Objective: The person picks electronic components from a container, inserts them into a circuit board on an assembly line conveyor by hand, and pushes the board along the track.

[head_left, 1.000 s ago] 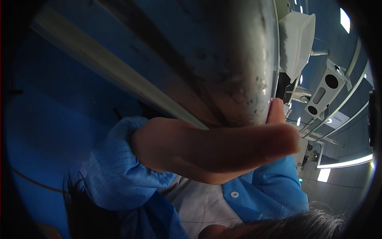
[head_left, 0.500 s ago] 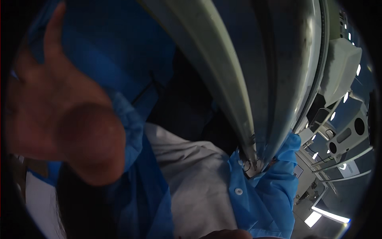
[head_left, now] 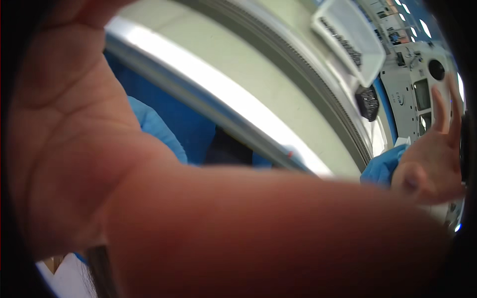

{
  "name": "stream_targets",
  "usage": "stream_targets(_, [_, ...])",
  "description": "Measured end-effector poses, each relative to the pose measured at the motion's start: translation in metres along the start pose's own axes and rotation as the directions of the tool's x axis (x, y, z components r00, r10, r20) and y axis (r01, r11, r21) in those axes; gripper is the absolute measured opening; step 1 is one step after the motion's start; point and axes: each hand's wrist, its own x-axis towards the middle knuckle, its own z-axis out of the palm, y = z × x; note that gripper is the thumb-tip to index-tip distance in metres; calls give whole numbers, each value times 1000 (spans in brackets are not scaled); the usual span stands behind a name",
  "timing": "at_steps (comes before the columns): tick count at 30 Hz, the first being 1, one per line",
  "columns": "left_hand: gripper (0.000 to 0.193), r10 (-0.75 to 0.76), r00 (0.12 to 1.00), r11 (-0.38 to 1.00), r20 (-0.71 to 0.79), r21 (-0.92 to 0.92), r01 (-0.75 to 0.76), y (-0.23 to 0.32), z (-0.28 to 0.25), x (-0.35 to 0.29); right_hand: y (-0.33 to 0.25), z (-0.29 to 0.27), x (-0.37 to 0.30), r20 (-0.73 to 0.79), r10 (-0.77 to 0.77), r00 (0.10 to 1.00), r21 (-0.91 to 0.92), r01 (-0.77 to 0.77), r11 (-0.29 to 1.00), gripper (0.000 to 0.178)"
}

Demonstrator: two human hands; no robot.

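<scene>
My left hand (head_left: 89,134) looms very close, its palm filling the left side. Its thumb stretches broad and blurred across the lower half; the other fingertips run out of view at the top. I see nothing in this palm. At the far right my right hand (head_left: 430,164) is raised, fingers stretched apart and holding nothing. Blue cuffs (head_left: 380,169) show at both wrists. Between the hands runs a long pale work surface (head_left: 248,74) with metal rails; neither hand visibly touches it.
A white bin (head_left: 372,59) with small dark parts stands beyond the rails. Near it sits a black container (head_left: 367,103) with a glittering dark surface. Behind is a white machine housing (head_left: 400,94) with a round black opening. Blue flooring (head_left: 184,124) shows below the front rail.
The view has swung and brightened, bringing the pale surface and bin into sight. My left thumb now spreads across the picture. My right hand, hidden before, has come up at the right.
</scene>
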Motion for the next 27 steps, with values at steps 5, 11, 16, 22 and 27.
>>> stream_targets(5, [36, 267, 957, 952, -113, 184, -244, 9, -46, 89, -30, -90, -23, -279, -129, 951, -214, 69, 974, 63])
stream_targets(11, [38, 556, 801, 774, -223, 490, -401, 47, -130, 190, -76, -186, -51, -510, -424, 748, -469, 171, 866, 65])
stream_targets(16, [40, 645, 736, 671, -206, 614, -416, 84, -184, 209, -108, -207, -86, -609, -523, 597, -520, 197, 831, 66])
stream_targets(22, [43, 558, 824, 755, -97, 471, -456, 112, -205, 188, -147, -184, -147, -725, -288, 626, -315, 70, 946, 68])
stream_targets(27, [45, 510, 855, 822, -88, 343, -455, 108, -230, 206, -186, -201, -166, -749, -148, 646, -231, -46, 972, 69])
